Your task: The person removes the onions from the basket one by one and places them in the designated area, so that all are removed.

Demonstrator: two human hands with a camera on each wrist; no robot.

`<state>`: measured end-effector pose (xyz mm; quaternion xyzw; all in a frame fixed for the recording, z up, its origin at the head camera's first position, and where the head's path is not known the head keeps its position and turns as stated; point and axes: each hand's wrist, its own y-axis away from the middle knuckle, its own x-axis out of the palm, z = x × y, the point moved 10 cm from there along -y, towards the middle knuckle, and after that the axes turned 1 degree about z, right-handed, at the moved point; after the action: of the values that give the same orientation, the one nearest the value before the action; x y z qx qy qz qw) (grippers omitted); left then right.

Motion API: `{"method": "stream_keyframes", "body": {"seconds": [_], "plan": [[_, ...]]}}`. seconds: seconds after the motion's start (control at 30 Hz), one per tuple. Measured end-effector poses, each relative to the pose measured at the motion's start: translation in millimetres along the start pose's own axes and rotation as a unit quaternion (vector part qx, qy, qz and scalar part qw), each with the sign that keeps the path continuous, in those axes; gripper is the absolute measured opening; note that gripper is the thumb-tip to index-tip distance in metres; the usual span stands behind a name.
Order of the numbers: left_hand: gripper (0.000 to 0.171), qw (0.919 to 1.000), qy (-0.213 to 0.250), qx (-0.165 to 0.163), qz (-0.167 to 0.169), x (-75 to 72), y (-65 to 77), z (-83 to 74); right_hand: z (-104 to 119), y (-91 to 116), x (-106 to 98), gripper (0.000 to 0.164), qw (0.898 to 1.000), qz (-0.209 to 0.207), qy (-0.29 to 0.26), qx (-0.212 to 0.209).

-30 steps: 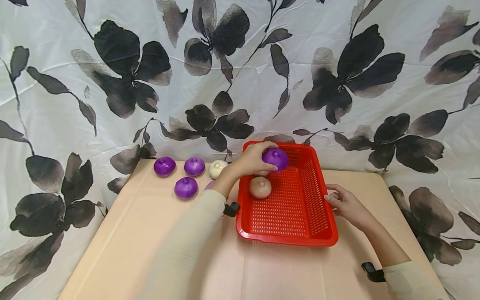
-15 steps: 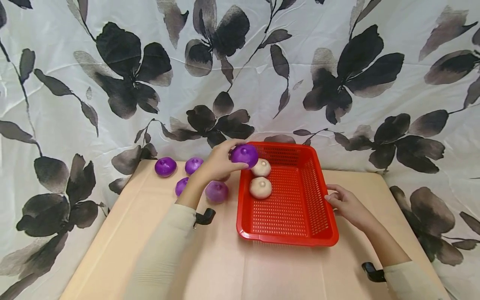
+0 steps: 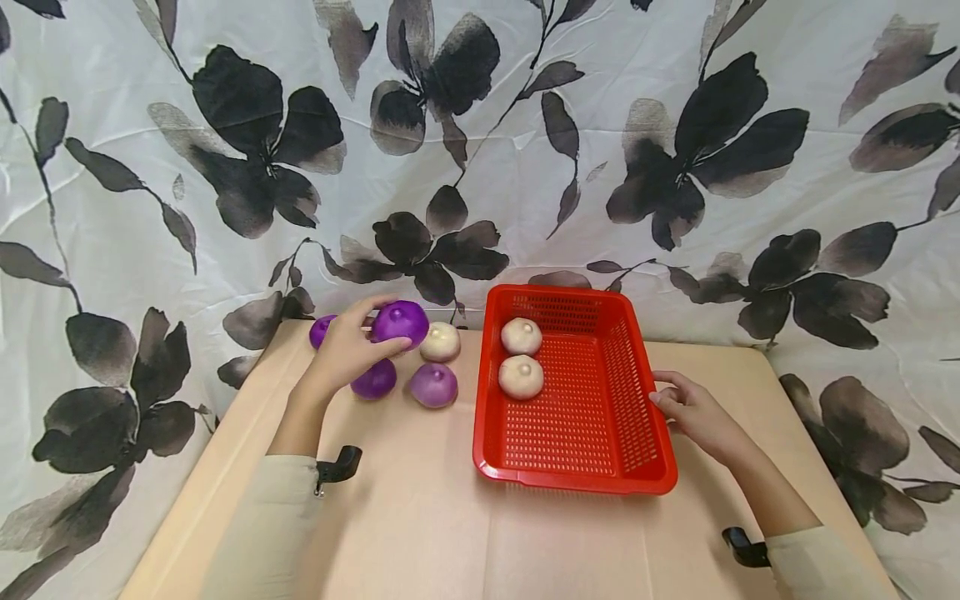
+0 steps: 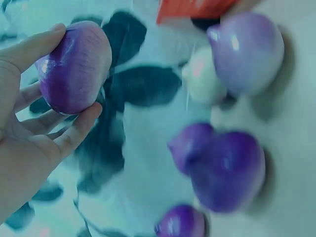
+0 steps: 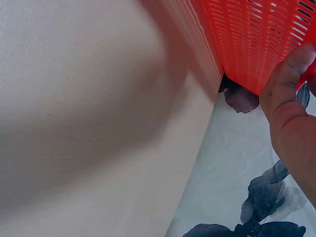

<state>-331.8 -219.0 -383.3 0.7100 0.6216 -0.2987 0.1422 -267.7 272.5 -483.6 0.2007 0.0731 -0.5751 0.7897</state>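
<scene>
My left hand (image 3: 343,348) holds a purple onion (image 3: 401,324) between thumb and fingertips, raised above the other onions. In the left wrist view, the thumb lies on one side of this onion (image 4: 76,69) and fingers on the other. Below and beside the hand, a pale white onion (image 3: 440,342) and several purple onions (image 3: 434,385) sit on the table. One purple onion is hidden from the head view but shows in the left wrist view. My right hand (image 3: 693,412) grips the right rim of a red plastic basket (image 3: 573,481). Inside its left side lie two white onions (image 3: 521,377).
The table (image 3: 420,517) has a peach-coloured cover. A white cloth with dark flowers (image 3: 562,200) hangs directly behind its far edge. The basket stands right of the loose onions. Each wrist wears a black camera mount (image 3: 340,465).
My left hand has moved left, carrying the purple onion out from over the basket to above the loose onions. The right hand and the basket have stayed in place.
</scene>
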Motion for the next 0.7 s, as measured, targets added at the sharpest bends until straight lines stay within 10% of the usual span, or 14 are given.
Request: {"method": "stream_keyframes", "body": {"seconds": [0.3, 0.7], "plan": [[0.074, 0.9950, 0.011, -0.066, -0.075, -50.3, 30.4, 65.0, -1, -1, 0, 0.059, 1.000, -0.004, 0.006, 0.005], [0.075, 0.9900, -0.039, -0.095, -0.096, -64.7, 56.9, 117.0, 1, -1, 1, 0.058, 1.000, -0.001, 0.001, 0.002]]}}
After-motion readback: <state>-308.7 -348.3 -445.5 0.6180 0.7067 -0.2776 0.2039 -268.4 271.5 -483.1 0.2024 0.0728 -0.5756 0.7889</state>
